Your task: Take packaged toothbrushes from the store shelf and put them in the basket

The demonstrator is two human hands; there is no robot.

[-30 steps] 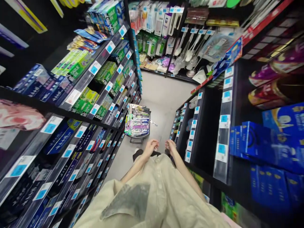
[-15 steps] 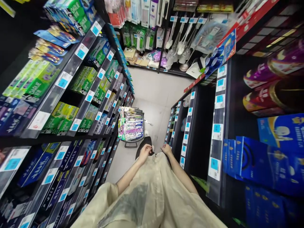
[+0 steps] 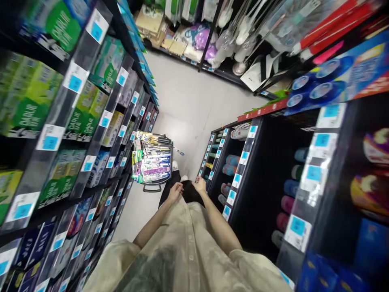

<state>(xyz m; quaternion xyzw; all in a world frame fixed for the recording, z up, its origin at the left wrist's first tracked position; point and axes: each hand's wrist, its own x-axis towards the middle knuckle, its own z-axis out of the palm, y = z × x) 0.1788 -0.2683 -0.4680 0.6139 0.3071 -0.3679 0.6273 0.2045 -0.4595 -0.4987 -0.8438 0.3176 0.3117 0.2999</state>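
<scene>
My left hand (image 3: 175, 192) is over the lap with its fingers curled together, by the hem of the beige shirt (image 3: 190, 231) and the black trousers (image 3: 192, 194). At the other knee, my right hand (image 3: 199, 185) has its fingers pinched against the dark cloth. What either hand holds, if anything, is too small to make out. On the floor to the left of my legs stands a basket (image 3: 152, 188) filled with packaged toothbrushes (image 3: 156, 160), its black handle towards me.
A shelf of toothpaste boxes (image 3: 30, 97) with price tags runs along the left. Slippers (image 3: 232, 164) fill racks on the right, near blue packages (image 3: 331, 271). Hanging brushes (image 3: 243, 34) and a dustpan (image 3: 258, 75) are at the aisle's far end. Pale floor (image 3: 185, 93) lies between.
My view has come lower and moved forward, so the shelves look larger. Both hands have shifted slightly left in view, the right one now at the knee. The basket appears nearer.
</scene>
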